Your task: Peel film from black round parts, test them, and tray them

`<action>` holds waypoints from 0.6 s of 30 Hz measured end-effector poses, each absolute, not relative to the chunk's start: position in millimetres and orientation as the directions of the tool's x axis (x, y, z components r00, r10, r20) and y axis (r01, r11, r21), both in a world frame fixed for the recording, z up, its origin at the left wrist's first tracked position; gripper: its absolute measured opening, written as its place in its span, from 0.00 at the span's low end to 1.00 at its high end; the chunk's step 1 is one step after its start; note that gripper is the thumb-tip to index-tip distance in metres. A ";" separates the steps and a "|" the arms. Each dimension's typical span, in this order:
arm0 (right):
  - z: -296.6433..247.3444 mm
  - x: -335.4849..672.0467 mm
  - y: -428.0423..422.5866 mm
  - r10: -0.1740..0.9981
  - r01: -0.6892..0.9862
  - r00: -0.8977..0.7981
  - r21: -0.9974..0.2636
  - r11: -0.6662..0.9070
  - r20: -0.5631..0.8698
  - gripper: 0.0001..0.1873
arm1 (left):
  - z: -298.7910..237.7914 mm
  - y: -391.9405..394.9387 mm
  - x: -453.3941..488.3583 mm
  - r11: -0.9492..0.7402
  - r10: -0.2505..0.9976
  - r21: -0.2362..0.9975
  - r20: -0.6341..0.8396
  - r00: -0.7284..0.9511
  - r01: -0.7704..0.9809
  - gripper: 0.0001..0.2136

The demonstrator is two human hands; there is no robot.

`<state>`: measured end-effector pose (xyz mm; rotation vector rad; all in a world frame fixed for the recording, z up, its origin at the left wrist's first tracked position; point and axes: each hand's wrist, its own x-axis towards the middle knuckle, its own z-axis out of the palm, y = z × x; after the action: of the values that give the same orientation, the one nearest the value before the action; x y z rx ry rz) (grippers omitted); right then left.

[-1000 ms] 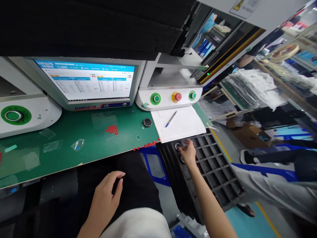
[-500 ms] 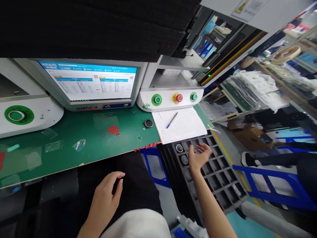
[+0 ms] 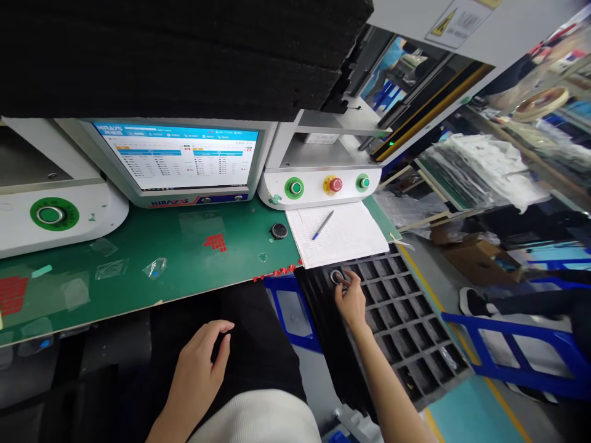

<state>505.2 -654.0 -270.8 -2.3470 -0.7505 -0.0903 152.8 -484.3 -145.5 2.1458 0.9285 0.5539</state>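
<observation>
My right hand (image 3: 351, 300) reaches over the black compartment tray (image 3: 401, 288), its thumb and fingers pinching the edge of a round black part with a silvery ring (image 3: 336, 277). That part is still at the tray's upper left compartment. The compartment just below it is covered by the hand. Over the dark trousers of my lap, my left hand (image 3: 201, 363) hovers with nothing in it, thumb apart from the bent fingers. Another round black part (image 3: 279, 231) lies on the green bench mat (image 3: 240, 246), away from both hands.
A pen (image 3: 322, 225) rests on paper sheets (image 3: 355, 243) beside the tray. Behind stand a monitor (image 3: 184, 160) and a machine panel with buttons, including a red one (image 3: 335, 184). A black block (image 3: 184, 55) overhangs above. Blue chair frames (image 3: 512, 351) and a person's leg are at right.
My right hand has moved left and its fingers have closed at the upper left round part. The lower round part is now hidden. My left hand has stayed put; the view shifted slightly.
</observation>
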 end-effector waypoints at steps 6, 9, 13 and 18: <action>-275.8 503.7 -664.3 0.490 0.515 0.846 -0.565 -0.645 0.212 0.18 | -146.3 -486.6 155.2 -0.486 0.742 0.754 0.089 0.664 0.442 0.09; -276.6 503.3 -665.8 0.496 0.524 0.839 -0.571 -0.632 0.222 0.18 | -144.0 -486.5 157.8 -0.511 0.730 0.748 0.118 0.673 0.424 0.09; -278.4 503.9 -666.1 0.507 0.544 0.826 -0.588 -0.598 0.248 0.18 | -142.8 -486.2 157.0 -0.533 0.731 0.730 0.141 0.668 0.428 0.09; -282.2 510.2 -663.1 0.508 0.566 0.814 -0.584 -0.582 0.282 0.19 | -146.2 -486.5 155.2 -0.559 0.722 0.713 0.169 0.670 0.423 0.09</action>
<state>510.2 -663.1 -282.2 -2.3094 -0.7854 -0.1098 155.2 -486.5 -146.2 2.2327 0.8788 0.5973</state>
